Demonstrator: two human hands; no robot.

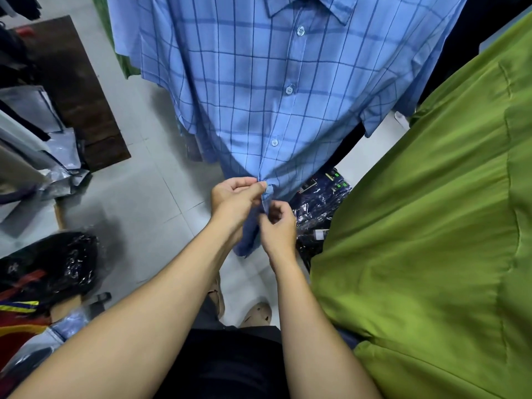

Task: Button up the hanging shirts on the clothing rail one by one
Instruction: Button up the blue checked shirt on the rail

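Observation:
A blue checked shirt [244, 90] hangs in front of me, its front closed by three visible white buttons, the lowest of them [274, 142] just above my hands. My left hand [234, 198] pinches the shirt's front edge low down, near the hem. My right hand [277, 226] grips the same edge just below and to the right. The fabric bunches between my fingers, which hide any button there. A green shirt [431, 226] hangs close on the right.
Plastic-wrapped dark garments [319, 208] lie on the tiled floor behind the blue shirt. A black plastic bag [60, 263] sits at lower left. A dark wooden board [77, 90] and folded grey bags [34, 116] are at the left.

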